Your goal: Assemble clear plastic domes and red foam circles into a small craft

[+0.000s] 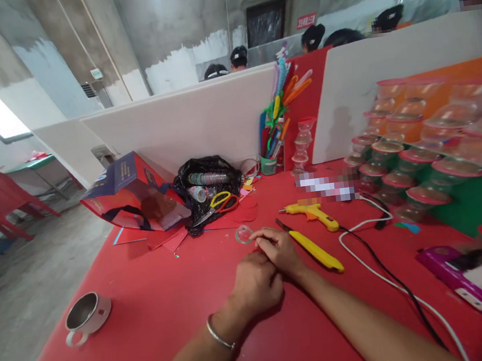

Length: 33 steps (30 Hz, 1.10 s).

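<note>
Both my hands rest together on the red table (160, 307). My left hand (256, 284), with a silver bangle on the wrist, is curled closed against my right hand (278, 249). The fingers of my right hand are pinched together and reach toward a small clear round plastic lid (243, 234) lying just beyond the fingertips. What either hand holds is hidden. A yellow utility knife (313, 248) lies just right of my right hand.
A yellow glue gun (313, 214) with black and white cords (393, 279) lies to the right. Stacked plastic cups (401, 161) fill the right side. A black bag with scissors (219, 202), a torn box (135, 196), a metal cup (86, 316) and a purple case (464, 282) surround me.
</note>
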Motion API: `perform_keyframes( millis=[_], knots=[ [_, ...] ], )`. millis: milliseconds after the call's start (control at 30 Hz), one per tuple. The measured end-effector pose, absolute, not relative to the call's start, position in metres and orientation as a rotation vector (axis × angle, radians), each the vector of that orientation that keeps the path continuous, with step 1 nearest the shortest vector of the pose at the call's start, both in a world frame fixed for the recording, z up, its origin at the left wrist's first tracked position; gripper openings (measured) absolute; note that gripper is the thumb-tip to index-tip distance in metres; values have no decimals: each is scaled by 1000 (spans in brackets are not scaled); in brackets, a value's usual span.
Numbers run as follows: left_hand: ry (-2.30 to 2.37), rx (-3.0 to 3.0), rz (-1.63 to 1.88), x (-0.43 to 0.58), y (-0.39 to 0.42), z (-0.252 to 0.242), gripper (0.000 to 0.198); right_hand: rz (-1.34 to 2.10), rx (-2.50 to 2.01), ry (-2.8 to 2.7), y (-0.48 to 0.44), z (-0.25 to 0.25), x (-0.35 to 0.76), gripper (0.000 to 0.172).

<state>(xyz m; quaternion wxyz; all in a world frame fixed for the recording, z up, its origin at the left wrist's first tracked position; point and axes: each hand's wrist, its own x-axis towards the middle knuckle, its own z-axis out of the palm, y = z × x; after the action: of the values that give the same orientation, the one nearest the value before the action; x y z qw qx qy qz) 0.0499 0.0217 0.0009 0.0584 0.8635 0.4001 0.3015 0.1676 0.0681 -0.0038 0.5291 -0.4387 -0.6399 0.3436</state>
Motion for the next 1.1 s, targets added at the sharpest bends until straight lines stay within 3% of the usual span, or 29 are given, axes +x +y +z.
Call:
perform_keyframes(
  millis=[300, 600, 767, 867, 1100],
  knots=[
    [1238, 2576, 970, 28, 21, 23, 11, 716, -1083, -1494, 71, -1, 170, 24],
    [1423, 2524, 417, 8, 19, 34, 40, 741, -1142, -1463, 74, -6, 171, 26],
    [1417, 2531, 310, 9, 19, 36, 23, 759, -1157, -1447, 75, -6, 171, 26],
    [1444, 2484, 413, 8, 22, 39, 18, 765, -1158, -1442, 75, -5, 171, 26],
    [1276, 1713, 998, 4, 30, 39, 39, 806, -1169, -1381, 76, -8, 173, 27]
  ],
)
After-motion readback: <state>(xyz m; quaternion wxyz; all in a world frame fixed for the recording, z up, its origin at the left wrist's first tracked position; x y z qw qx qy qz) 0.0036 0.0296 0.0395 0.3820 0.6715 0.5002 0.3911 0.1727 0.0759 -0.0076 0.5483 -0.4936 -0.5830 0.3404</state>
